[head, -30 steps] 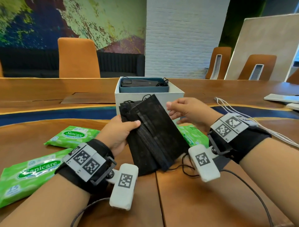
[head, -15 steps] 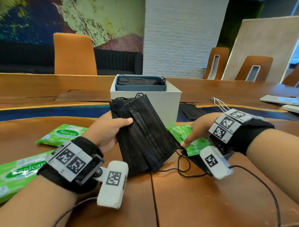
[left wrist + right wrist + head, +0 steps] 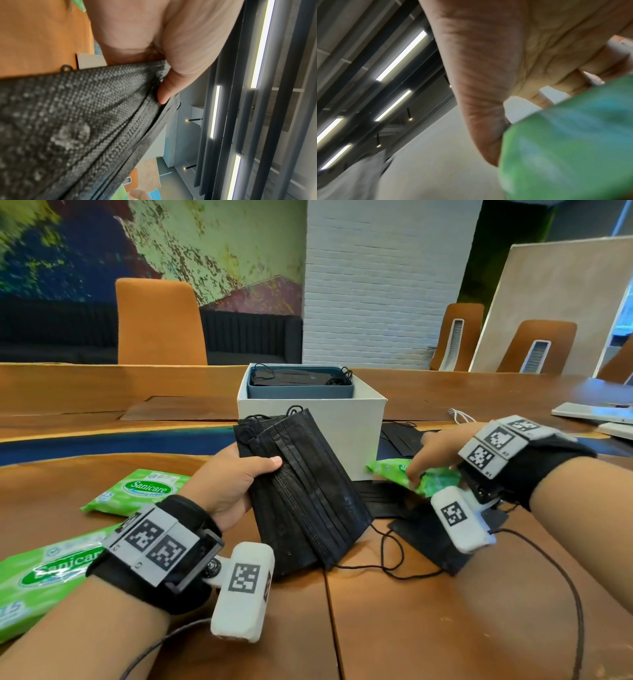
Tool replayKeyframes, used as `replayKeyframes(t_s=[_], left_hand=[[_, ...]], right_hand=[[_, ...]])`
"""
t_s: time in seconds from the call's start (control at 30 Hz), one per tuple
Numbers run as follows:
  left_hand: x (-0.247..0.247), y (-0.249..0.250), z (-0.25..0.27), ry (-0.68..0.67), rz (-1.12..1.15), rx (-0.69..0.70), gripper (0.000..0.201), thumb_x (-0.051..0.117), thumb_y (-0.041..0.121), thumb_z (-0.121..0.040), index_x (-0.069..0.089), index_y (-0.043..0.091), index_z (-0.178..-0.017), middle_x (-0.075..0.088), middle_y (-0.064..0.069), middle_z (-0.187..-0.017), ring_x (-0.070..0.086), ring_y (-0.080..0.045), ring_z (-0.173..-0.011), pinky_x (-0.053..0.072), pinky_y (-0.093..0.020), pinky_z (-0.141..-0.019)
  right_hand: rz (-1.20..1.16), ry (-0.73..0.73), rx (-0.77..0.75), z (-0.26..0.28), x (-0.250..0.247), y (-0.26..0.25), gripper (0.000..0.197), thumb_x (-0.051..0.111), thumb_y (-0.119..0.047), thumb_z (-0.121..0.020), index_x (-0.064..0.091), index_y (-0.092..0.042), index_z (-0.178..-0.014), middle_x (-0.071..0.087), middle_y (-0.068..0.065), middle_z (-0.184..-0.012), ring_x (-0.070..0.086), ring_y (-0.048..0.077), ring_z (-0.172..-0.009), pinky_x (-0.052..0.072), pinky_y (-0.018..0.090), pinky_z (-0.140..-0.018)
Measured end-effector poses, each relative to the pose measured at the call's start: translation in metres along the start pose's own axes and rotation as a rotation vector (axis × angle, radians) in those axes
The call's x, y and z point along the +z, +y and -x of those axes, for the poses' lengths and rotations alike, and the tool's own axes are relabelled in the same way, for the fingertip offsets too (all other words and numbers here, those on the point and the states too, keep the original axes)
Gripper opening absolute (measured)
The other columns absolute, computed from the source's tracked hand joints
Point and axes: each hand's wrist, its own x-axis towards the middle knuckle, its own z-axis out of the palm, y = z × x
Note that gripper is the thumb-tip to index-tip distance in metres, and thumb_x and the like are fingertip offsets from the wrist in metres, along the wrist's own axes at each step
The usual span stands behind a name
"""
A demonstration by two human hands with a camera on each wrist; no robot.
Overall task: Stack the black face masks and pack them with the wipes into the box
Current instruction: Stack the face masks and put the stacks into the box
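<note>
A person's left hand (image 3: 233,484) grips a stack of black masks (image 3: 301,491) just in front of the white box (image 3: 366,419), thumb laid across the top mask and fingers curled behind, the stack's long axis slanting from the box's front wall down toward the person, its lower end near the wooden table (image 3: 428,628). The left wrist view shows the thumb tip pressed into the pleats. Just right of the box's near corner, the right hand (image 3: 435,453) pinches a green wipes pack (image 3: 407,474), fingertips curled down onto its top (the right wrist view is blurred, but the green film sits against the palm side of the fingers). The pack appears to lie tilted across a loose mask (image 3: 431,539) spread flat on the table, its ear loops trailing toward the person; another mask (image 3: 400,436) lies beside the box's right wall. Inside the box a blue tray (image 3: 301,390) already holds black masks. Two more wipes packs (image 3: 137,491) lie well left of the box. The loose mask lies directly beneath the right hand, long axis running away from the box, so that hand is plainly nearer; the pack probably has to come off it before the mask can join the stack, which waits just left of it.
</note>
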Motion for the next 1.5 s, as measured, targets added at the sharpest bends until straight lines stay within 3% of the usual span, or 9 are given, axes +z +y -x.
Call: replayKeyframes(t_s=[0.17, 0.37, 0.5, 0.63, 0.83, 1.03, 1.23, 1.4, 1.5], left_hand=[[-0.002, 0.003, 0.001, -0.006, 0.023, 0.011, 0.025, 0.047, -0.007, -0.091, 0.061, 0.007, -0.107, 0.069, -0.013, -0.101, 0.066, -0.025, -0.091, 0.053, -0.038, -0.077], [-0.002, 0.003, 0.001, -0.016, 0.003, -0.008, 0.029, 0.048, -0.005, -0.091, 0.058, 0.005, -0.117, 0.067, -0.017, -0.111, 0.065, -0.027, -0.098, 0.053, -0.039, -0.08], [-0.001, 0.002, 0.0, -0.023, -0.009, -0.025, 0.032, 0.049, -0.004, -0.091, 0.056, 0.002, -0.122, 0.067, -0.019, -0.113, 0.065, -0.028, -0.098, 0.054, -0.038, -0.078], [-0.003, 0.003, -0.002, -0.035, 0.007, -0.02, 0.032, 0.049, -0.005, -0.091, 0.056, 0.001, -0.122, 0.067, -0.019, -0.112, 0.066, -0.027, -0.095, 0.054, -0.039, -0.078], [-0.01, 0.008, -0.003, -0.039, 0.081, 0.044, 0.027, 0.046, -0.004, -0.091, 0.061, 0.005, -0.112, 0.071, -0.012, -0.098, 0.069, -0.022, -0.084, 0.06, -0.035, -0.072], [-0.012, 0.014, 0.005, -0.134, 0.083, 0.063, 0.027, 0.047, 0.001, -0.089, 0.063, 0.008, -0.109, 0.072, -0.011, -0.098, 0.07, -0.022, -0.088, 0.057, -0.037, -0.075], [-0.005, 0.011, 0.009, -0.095, 0.06, 0.027, 0.025, 0.048, 0.006, -0.093, 0.062, 0.012, -0.113, 0.071, -0.01, -0.108, 0.065, -0.025, -0.104, 0.049, -0.039, -0.085], [-0.005, 0.008, 0.009, -0.113, 0.062, 0.059, 0.041, 0.061, 0.019, -0.079, 0.062, 0.013, -0.12, 0.07, -0.008, -0.114, 0.064, -0.024, -0.11, 0.047, -0.041, -0.094], [-0.003, 0.007, 0.011, -0.166, -0.003, 0.059, 0.045, 0.069, 0.017, -0.075, 0.061, 0.013, -0.119, 0.07, -0.008, -0.113, 0.066, -0.023, -0.107, 0.051, -0.037, -0.086]], right_hand=[[-0.121, -0.007, 0.121, -0.01, -0.011, 0.02, 0.04, 0.067, -0.03, -0.083, 0.05, -0.007, -0.111, 0.053, 0.011, -0.09, 0.054, 0.023, -0.079, 0.047, 0.031, -0.063], [-0.201, 0.202, 0.093, -0.038, -0.004, 0.017, 0.095, 0.079, -0.048, -0.065, 0.034, -0.006, -0.137, 0.05, 0.016, -0.125, 0.054, 0.033, -0.11, 0.052, 0.045, -0.091], [-0.153, 0.164, 0.02, -0.042, 0.008, -0.001, 0.082, 0.069, -0.056, -0.075, 0.043, -0.004, -0.134, 0.055, 0.013, -0.124, 0.055, 0.027, -0.105, 0.048, 0.035, -0.083], [-0.186, -0.041, -0.014, -0.032, 0.0, -0.001, 0.07, 0.063, -0.049, -0.085, 0.043, -0.008, -0.138, 0.049, 0.013, -0.138, 0.053, 0.03, -0.12, 0.047, 0.038, -0.078], [-0.174, 0.074, -0.34, 0.01, -0.008, 0.005, 0.026, 0.065, -0.039, -0.086, 0.061, -0.024, -0.108, 0.063, -0.002, -0.107, 0.06, 0.011, -0.092, 0.052, 0.028, -0.075], [-0.521, -0.045, -0.646, 0.048, 0.016, -0.023, 0.033, 0.058, -0.04, -0.089, 0.06, -0.023, -0.117, 0.066, -0.005, -0.103, 0.063, 0.008, -0.098, 0.054, 0.028, -0.084], [-0.726, -0.078, -0.676, 0.058, 0.031, -0.04, 0.011, 0.064, -0.015, -0.089, 0.059, -0.012, -0.08, 0.06, 0.001, -0.065, 0.056, 0.004, -0.053, 0.044, 0.016, -0.049], [-1.037, -0.214, -0.638, 0.055, 0.033, -0.044, 0.017, 0.058, -0.002, -0.091, 0.049, -0.008, -0.077, 0.061, 0.009, -0.065, 0.066, 0.01, -0.059, 0.055, 0.019, -0.057], [-0.979, -0.245, -0.636, 0.051, 0.039, -0.049, 0.016, 0.061, -0.002, -0.089, 0.052, -0.008, -0.077, 0.067, 0.005, -0.066, 0.068, 0.015, -0.069, 0.058, 0.023, -0.065]])
